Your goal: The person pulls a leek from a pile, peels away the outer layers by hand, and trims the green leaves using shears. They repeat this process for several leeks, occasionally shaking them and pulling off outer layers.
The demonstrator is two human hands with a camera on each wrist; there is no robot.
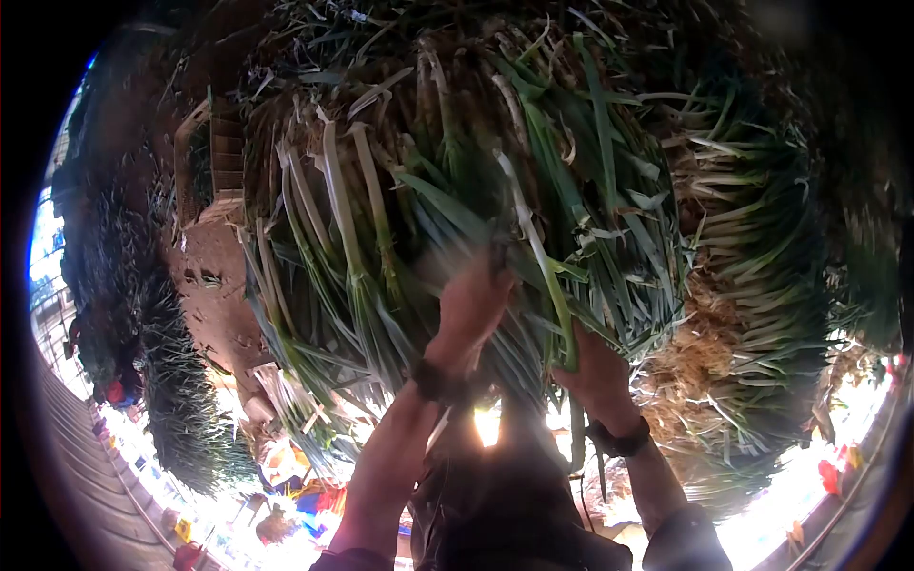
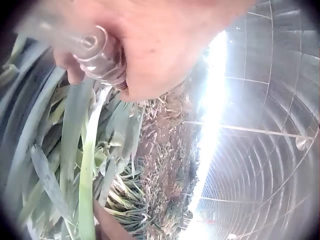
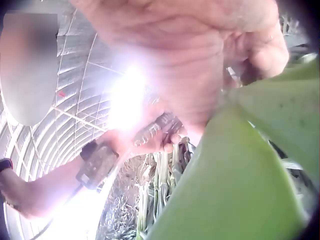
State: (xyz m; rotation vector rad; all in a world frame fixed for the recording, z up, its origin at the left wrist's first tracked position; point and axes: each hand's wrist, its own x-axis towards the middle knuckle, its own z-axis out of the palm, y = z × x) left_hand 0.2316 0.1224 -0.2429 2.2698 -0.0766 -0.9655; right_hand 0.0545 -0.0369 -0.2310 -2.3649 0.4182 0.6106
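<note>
My left hand [image 1: 473,306] has its fingers curled round a shiny, ridged cylindrical tool [image 2: 103,59], a short dark shape in the head view. Its outer end is blurred, and I cannot tell its exact kind. To the right of it, my right hand [image 1: 600,381] grips a leek [image 1: 535,238] by its green end. The pale stem points up and away, close beside the tool. Broad green leaves [image 3: 235,185] of this leek fill the near part of the right wrist view. Beneath both hands lies a large heap of leeks [image 1: 357,209].
A row of leeks [image 1: 762,285] with pale stems and tangled roots lines the right side. At left are a wooden crate [image 1: 227,157], bare brown soil [image 1: 214,285] and another leafy row [image 1: 181,381]. A ribbed tunnel wall [image 2: 260,175] curves alongside.
</note>
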